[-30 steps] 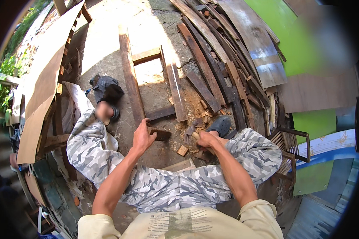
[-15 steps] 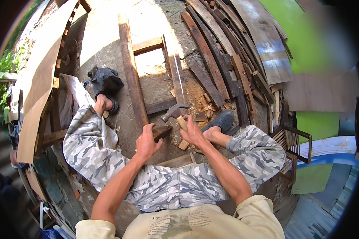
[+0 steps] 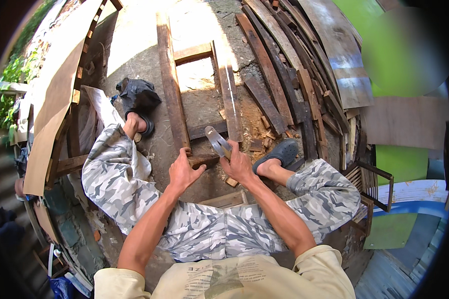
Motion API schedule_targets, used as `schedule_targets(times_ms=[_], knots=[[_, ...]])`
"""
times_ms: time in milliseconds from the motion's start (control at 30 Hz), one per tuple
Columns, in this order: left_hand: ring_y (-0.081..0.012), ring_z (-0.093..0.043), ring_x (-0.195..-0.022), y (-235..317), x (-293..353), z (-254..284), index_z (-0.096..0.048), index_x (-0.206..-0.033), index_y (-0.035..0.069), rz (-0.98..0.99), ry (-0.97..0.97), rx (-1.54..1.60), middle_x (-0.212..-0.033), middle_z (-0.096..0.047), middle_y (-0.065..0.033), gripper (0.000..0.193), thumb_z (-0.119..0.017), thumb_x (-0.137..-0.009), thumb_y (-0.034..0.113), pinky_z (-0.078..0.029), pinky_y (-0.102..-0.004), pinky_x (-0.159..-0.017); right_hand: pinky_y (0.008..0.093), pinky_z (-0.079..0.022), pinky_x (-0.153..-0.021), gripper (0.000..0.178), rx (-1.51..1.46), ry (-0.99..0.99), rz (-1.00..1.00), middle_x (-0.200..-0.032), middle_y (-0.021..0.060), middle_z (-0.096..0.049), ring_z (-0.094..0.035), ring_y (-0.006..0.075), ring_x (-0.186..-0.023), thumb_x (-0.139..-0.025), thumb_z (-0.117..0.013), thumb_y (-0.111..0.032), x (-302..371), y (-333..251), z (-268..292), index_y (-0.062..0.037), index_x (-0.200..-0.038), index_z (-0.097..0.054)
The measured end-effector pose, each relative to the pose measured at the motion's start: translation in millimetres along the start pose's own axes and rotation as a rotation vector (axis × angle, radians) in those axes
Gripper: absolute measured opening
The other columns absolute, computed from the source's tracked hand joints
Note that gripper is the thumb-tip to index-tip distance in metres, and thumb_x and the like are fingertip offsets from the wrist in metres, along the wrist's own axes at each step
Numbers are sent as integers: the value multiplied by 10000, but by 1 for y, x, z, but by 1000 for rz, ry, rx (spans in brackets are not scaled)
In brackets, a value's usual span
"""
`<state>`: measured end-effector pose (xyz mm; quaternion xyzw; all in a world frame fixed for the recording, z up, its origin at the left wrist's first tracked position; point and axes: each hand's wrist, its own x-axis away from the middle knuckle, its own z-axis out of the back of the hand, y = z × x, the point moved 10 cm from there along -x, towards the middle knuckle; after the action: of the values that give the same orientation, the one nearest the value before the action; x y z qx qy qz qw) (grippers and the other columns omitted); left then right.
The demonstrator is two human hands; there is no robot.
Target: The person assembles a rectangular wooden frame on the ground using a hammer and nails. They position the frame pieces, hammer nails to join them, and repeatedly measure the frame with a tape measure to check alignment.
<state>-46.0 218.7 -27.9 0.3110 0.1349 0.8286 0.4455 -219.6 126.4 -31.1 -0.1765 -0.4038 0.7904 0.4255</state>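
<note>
My right hand is closed around the handle of a claw hammer, whose metal head tilts up and to the left. Left of it, my left hand grips a short dark wood block, thumb stretched along its near side. Just beyond both hands lies a ladder-like wooden frame with a left rail, a right rail and dark crosspiece. The block is close to the near end of the left rail; whether they touch cannot be made out.
Long boards are piled along the right, beside a slatted wooden piece. Wood scraps and shavings lie near my right clog. A black plastic bag sits by my left foot. A plywood sheet leans at left.
The hammer has turned in my right hand, its head swinging from lying sideways to pointing up and left. My left hand has shifted slightly away from me on the block. The whole view has moved a little.
</note>
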Motion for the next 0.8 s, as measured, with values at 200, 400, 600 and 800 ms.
schedule_targets(times_ms=[200, 400, 600, 800], knots=[[-426, -664, -957, 9, 3, -8, -411, -1243, 36, -14, -28, -24, -1094, -665, -213, 684, -784, -698, 213, -535, -483, -835, 563, -505, -665, 440, 148, -347, -114, -831, 301, -658, -649, 491, -757, -883, -605, -210, 35, 64, -83, -7, -1211, -393], [-480, -655, -884, 8, -2, -8, -371, -1298, 25, -72, 16, 5, -1039, -653, -290, 731, -760, -704, 201, -535, -524, -792, 579, -492, -631, 413, 62, -246, -31, -800, 286, -653, -628, 507, -734, -893, -610, -227, 26, 55, -64, -54, -1229, -443], [-481, -660, -860, 9, -7, -6, -358, -1304, 27, -57, 9, 8, -999, -660, -296, 743, -756, -700, 196, -533, -529, -785, 560, -510, -629, 419, 69, -72, -35, -773, 284, -653, -632, 493, -683, -872, -645, -238, 17, 26, -43, -13, -1182, -474], [-477, -663, -852, 17, -6, -3, -356, -1303, 24, -85, 4, -15, -988, -663, -293, 746, -756, -697, 194, -534, -528, -786, 547, -506, -621, 374, 208, -342, -190, -781, 279, -651, -631, 491, -718, -866, -647, -254, 39, 80, -84, -49, -1151, -520]])
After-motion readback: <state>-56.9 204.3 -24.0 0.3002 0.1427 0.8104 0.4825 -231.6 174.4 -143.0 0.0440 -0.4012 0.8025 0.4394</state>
